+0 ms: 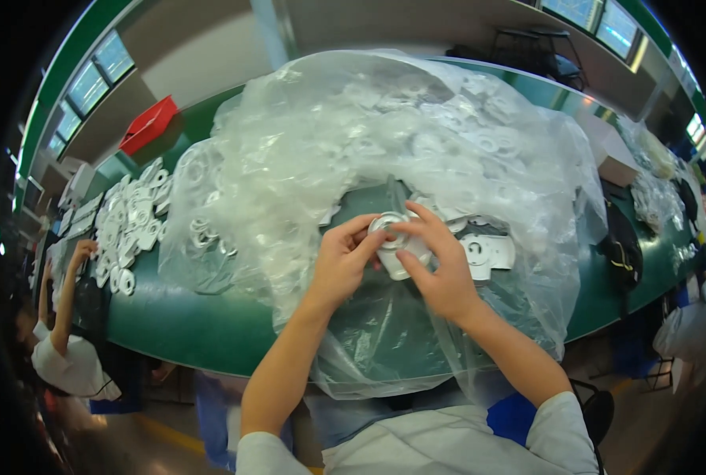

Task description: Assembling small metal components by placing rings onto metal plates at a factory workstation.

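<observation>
While both hands meet over the clear plastic bag (305,158), the left hand (343,261) and right hand (440,269) pinch a white round plastic part (395,247) between curled fingers, seemingly fitting pieces together; next calls for careful alignment, with another white part (487,255) just right of them.

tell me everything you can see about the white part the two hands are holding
The white part is a small flat piece that looks like moulded plastic, with a raised round ring at its upper end and a plain tab below. It is held just above the green table, over a clear plastic bag full of similar pieces. The left hand pinches its left edge, and the right hand lays fingers across the ring and lower edge. Its underside is hidden.
</observation>
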`<action>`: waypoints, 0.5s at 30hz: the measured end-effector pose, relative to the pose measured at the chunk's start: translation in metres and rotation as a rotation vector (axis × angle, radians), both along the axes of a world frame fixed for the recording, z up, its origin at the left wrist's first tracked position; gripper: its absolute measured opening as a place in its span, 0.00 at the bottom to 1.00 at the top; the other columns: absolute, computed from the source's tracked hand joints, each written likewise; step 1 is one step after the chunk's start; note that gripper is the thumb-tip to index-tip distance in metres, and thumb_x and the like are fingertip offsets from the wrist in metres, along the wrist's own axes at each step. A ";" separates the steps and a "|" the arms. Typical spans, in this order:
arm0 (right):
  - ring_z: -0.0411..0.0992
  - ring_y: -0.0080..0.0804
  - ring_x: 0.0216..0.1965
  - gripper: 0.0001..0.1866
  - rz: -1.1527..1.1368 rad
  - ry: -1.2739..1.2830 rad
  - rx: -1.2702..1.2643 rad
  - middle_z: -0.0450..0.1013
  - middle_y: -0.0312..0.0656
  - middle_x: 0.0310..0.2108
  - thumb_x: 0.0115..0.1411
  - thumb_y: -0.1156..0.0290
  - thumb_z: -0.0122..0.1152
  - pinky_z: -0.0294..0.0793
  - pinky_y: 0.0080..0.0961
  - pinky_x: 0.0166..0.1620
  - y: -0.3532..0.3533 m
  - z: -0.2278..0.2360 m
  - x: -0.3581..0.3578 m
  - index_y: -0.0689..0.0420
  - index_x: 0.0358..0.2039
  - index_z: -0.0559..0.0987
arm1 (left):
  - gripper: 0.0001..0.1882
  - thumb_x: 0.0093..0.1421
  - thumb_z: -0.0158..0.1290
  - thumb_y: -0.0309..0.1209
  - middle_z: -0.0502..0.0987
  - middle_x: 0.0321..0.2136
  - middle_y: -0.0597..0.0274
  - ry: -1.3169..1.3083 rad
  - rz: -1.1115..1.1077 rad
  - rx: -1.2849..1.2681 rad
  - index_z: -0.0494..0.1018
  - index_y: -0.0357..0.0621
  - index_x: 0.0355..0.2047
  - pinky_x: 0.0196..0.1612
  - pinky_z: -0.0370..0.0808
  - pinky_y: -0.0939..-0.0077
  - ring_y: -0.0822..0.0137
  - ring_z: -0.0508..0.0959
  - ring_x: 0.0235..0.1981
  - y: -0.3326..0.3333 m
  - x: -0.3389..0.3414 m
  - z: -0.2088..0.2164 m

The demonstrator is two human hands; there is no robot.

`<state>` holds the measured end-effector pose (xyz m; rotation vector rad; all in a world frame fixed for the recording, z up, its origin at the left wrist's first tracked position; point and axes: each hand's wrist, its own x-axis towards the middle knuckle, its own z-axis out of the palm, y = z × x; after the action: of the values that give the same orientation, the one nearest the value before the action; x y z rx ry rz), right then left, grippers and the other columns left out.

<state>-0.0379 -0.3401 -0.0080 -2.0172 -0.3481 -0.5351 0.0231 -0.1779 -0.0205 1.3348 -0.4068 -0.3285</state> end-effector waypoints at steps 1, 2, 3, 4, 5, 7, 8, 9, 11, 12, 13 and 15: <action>0.67 0.39 0.51 0.19 0.048 0.094 0.170 0.66 0.49 0.51 0.54 0.76 0.58 0.67 0.32 0.52 0.006 0.000 0.000 0.56 0.48 0.71 | 0.12 0.62 0.50 0.28 0.78 0.29 0.67 -0.015 0.034 -0.011 0.73 0.35 0.44 0.25 0.68 0.87 0.81 0.72 0.25 -0.001 0.000 0.003; 0.67 0.35 0.51 0.21 0.106 0.190 0.342 0.67 0.47 0.49 0.54 0.77 0.57 0.67 0.31 0.51 0.014 0.000 0.001 0.58 0.50 0.67 | 0.12 0.62 0.50 0.28 0.78 0.29 0.67 -0.043 0.053 -0.017 0.73 0.35 0.44 0.24 0.68 0.86 0.81 0.72 0.24 0.001 0.001 0.005; 0.66 0.28 0.50 0.23 0.130 0.157 0.408 0.67 0.44 0.45 0.56 0.80 0.56 0.68 0.26 0.49 0.021 -0.002 0.004 0.60 0.51 0.62 | 0.12 0.62 0.50 0.29 0.78 0.29 0.67 -0.071 0.072 -0.021 0.73 0.35 0.43 0.24 0.68 0.86 0.81 0.72 0.23 0.004 0.003 0.005; 0.68 0.26 0.46 0.21 0.158 0.182 0.571 0.68 0.44 0.45 0.56 0.82 0.54 0.68 0.21 0.47 0.026 -0.002 0.008 0.60 0.50 0.61 | 0.11 0.62 0.50 0.29 0.78 0.27 0.67 -0.084 0.090 -0.058 0.74 0.35 0.41 0.23 0.68 0.86 0.80 0.72 0.22 0.007 0.003 0.005; 0.70 0.24 0.41 0.20 0.200 0.255 0.649 0.71 0.44 0.42 0.58 0.81 0.53 0.69 0.19 0.43 0.028 0.003 0.011 0.59 0.50 0.60 | 0.11 0.62 0.50 0.30 0.78 0.27 0.67 -0.092 0.117 -0.034 0.74 0.35 0.41 0.22 0.68 0.86 0.80 0.72 0.21 0.012 0.002 0.002; 0.71 0.21 0.36 0.19 0.328 0.434 0.606 0.74 0.41 0.36 0.60 0.77 0.52 0.69 0.18 0.37 0.025 0.001 0.021 0.60 0.51 0.62 | 0.11 0.62 0.50 0.31 0.77 0.23 0.66 -0.080 0.128 0.006 0.75 0.35 0.37 0.21 0.68 0.86 0.80 0.73 0.20 0.023 -0.002 0.004; 0.71 0.20 0.35 0.19 0.390 0.507 0.564 0.74 0.41 0.35 0.61 0.76 0.51 0.69 0.17 0.36 0.022 -0.004 0.026 0.61 0.52 0.63 | 0.10 0.62 0.50 0.31 0.77 0.22 0.66 -0.045 0.176 0.108 0.76 0.35 0.36 0.20 0.68 0.85 0.80 0.73 0.20 0.026 -0.010 0.006; 0.71 0.20 0.36 0.18 0.441 0.557 0.602 0.74 0.42 0.37 0.61 0.76 0.51 0.70 0.16 0.37 0.022 -0.007 0.024 0.63 0.52 0.65 | 0.10 0.62 0.51 0.31 0.76 0.20 0.66 -0.010 0.222 0.210 0.77 0.36 0.34 0.20 0.68 0.85 0.80 0.73 0.20 0.029 -0.020 0.008; 0.74 0.23 0.36 0.16 0.557 0.600 0.597 0.75 0.44 0.38 0.62 0.75 0.51 0.72 0.16 0.37 0.025 -0.031 0.031 0.64 0.50 0.67 | 0.10 0.61 0.51 0.31 0.75 0.18 0.66 -0.234 0.412 0.436 0.78 0.36 0.31 0.22 0.68 0.84 0.79 0.72 0.19 0.044 -0.032 0.006; 0.77 0.29 0.37 0.14 0.589 0.772 0.689 0.74 0.45 0.39 0.62 0.75 0.51 0.75 0.18 0.37 0.022 -0.031 0.028 0.65 0.48 0.68 | 0.10 0.61 0.51 0.30 0.75 0.19 0.67 -0.349 0.518 0.524 0.78 0.35 0.32 0.22 0.68 0.84 0.80 0.71 0.19 0.060 -0.032 0.003; 0.77 0.32 0.36 0.14 0.587 0.775 0.706 0.74 0.45 0.39 0.62 0.75 0.50 0.76 0.20 0.37 0.016 -0.032 0.030 0.65 0.48 0.68 | 0.09 0.60 0.52 0.30 0.76 0.19 0.65 -0.290 0.658 0.528 0.78 0.36 0.32 0.22 0.68 0.82 0.78 0.72 0.19 0.079 -0.028 0.006; 0.77 0.39 0.38 0.16 0.597 0.794 0.786 0.73 0.46 0.40 0.62 0.76 0.48 0.77 0.27 0.42 0.009 -0.030 0.031 0.64 0.51 0.64 | 0.08 0.57 0.54 0.29 0.77 0.19 0.61 -0.281 0.919 0.603 0.78 0.37 0.32 0.23 0.69 0.78 0.74 0.74 0.19 0.132 -0.019 0.015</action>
<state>-0.0073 -0.3309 -0.0377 -1.1327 -0.1798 0.4586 0.0039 -0.0454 -0.0053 2.0111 0.1248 0.5548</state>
